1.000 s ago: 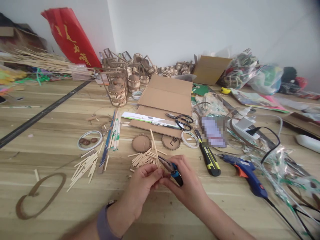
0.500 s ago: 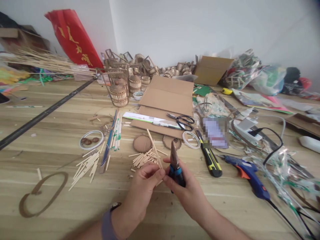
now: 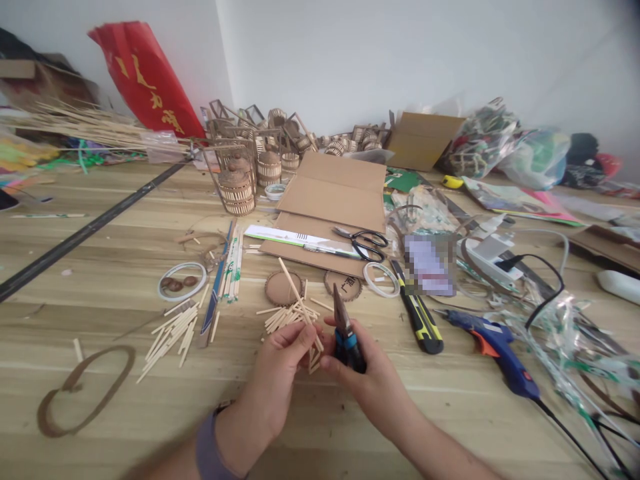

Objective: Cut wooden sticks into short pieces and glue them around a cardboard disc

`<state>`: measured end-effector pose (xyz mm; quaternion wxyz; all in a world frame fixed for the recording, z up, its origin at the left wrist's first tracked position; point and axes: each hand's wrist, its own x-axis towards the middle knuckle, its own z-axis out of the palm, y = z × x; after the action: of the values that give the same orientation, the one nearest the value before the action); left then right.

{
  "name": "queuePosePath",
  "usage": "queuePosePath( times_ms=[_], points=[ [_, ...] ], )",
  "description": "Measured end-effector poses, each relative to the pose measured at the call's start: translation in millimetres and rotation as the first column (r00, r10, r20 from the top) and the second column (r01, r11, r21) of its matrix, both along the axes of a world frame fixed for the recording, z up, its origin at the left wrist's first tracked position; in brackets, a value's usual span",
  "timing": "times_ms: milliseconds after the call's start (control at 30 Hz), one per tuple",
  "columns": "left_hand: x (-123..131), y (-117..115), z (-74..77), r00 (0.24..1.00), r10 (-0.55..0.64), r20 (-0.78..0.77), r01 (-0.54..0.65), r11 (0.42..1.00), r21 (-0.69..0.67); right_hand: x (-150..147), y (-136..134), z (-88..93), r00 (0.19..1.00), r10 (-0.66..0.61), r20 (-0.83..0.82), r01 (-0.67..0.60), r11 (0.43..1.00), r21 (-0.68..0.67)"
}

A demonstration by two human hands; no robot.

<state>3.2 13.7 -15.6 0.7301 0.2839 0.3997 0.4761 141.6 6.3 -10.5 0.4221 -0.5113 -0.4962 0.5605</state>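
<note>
My left hand point(image 3: 277, 367) is closed, pinching a thin wooden stick point(image 3: 290, 279) that slants up and to the left. Shorter stick ends show just below its fingertips, between the two hands. In my right hand point(image 3: 375, 373) sits a pair of pliers point(image 3: 342, 317) with dark handles and blue bands, its jaws pointing up. The right fingertips come close to the stick's lower end; whether they touch it I cannot tell. Behind my left hand lies a pile of short sticks point(image 3: 280, 319), near two round cardboard discs point(image 3: 280, 288) with ridged rims.
Another stick pile point(image 3: 173, 333) lies to the left, beside a blue strip point(image 3: 219, 287). On the right are a yellow-black utility knife point(image 3: 420, 317), a blue glue gun point(image 3: 493, 343) and tangled cables. Scissors point(image 3: 367, 243) rest on cardboard point(image 3: 335, 193); small baskets point(image 3: 237, 187) stand behind.
The stick in my left hand has tilted further left, and that hand has shifted slightly left. My right hand and the pliers have moved a little left, with more short stick ends showing between the hands.
</note>
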Motion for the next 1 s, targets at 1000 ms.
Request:
queuePosePath(
  times_ms=[1000],
  points=[
    [-21,9,12.5,0.955,-0.174,-0.238,0.176,0.984,-0.016,52,12,42.0,0.679,0.488,0.549,-0.520,0.847,-0.109]
  ],
)
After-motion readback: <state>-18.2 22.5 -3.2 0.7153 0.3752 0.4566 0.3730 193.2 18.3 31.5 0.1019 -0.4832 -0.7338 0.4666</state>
